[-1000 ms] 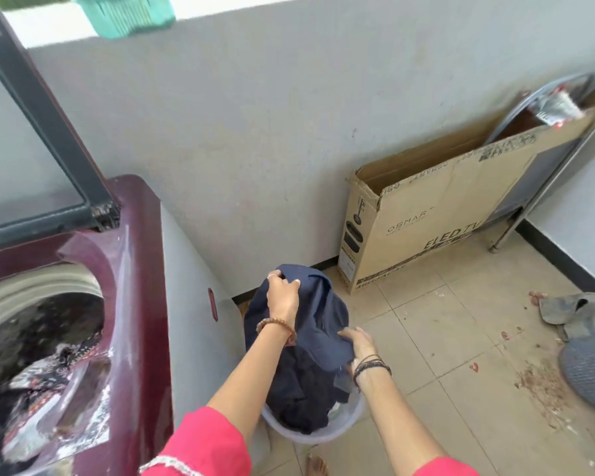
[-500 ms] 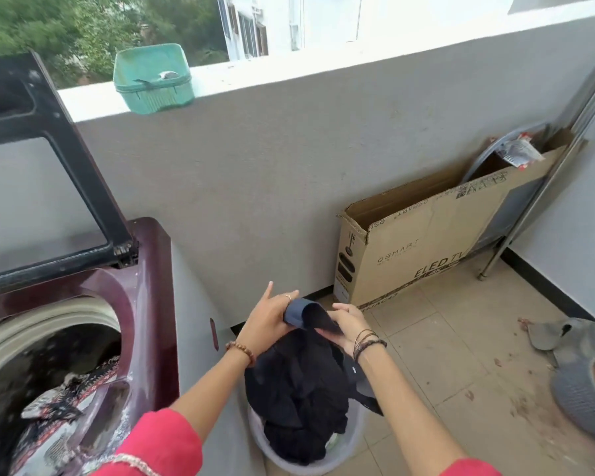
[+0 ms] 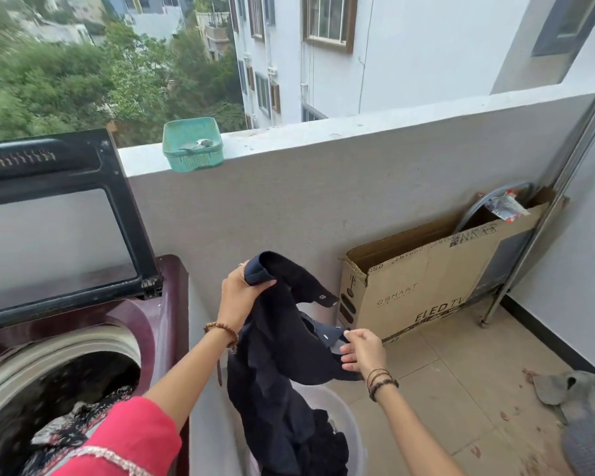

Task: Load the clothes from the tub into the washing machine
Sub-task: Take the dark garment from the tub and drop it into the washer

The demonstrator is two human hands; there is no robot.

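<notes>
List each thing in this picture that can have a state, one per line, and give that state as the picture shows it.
Washing machine lid: raised open.
Washing machine drum: partly loaded with patterned clothes.
Dark shirt: lifted, lower end in the tub.
Tub: on the floor, holding dark clothes.
Left hand: grips the shirt's collar.
Right hand: pinches the shirt's edge.
Cardboard box: top open, leaning on the wall.

Tub (image 3: 352,427) mostly hidden behind dark garment (image 3: 282,365); contents below unclear. Washing machine (image 3: 83,338) cut off at left and bottom edges, drum interior blurred. Left hand (image 3: 239,297) fingers partly wrapped under cloth. Small item in green basket (image 3: 192,147) too small to tell.
</notes>
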